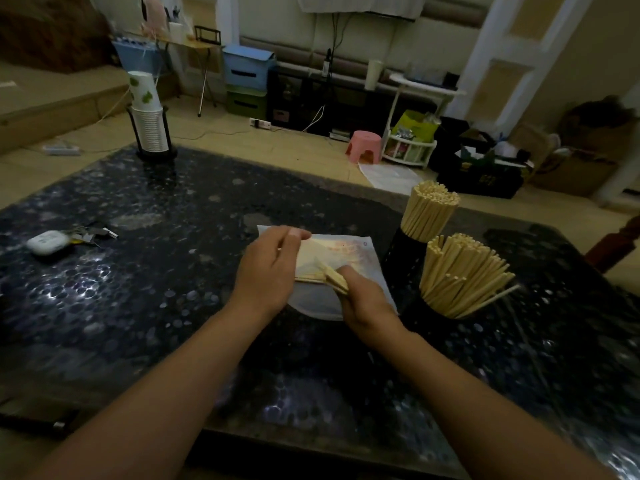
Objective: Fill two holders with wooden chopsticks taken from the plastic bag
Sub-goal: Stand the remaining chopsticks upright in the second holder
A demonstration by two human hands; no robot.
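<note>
The plastic bag [349, 252] bears reddish print, too blurred to read.

The table [145, 258] top is glossy dark stone or glass, speckled with pale round flecks that catch the light. Near its middle lies a thin, translucent plastic bag [349, 258], smooth, with a printed patch. The chopsticks [337, 280] drawn from it are pale, matt bare wood, as are the bundles in the two black holders [403, 251] by the right edge. At the far left corner stands a stack of white paper cups [149, 123] in a dark rack. A smooth white plastic case [46, 241] lies near the left edge.
</note>
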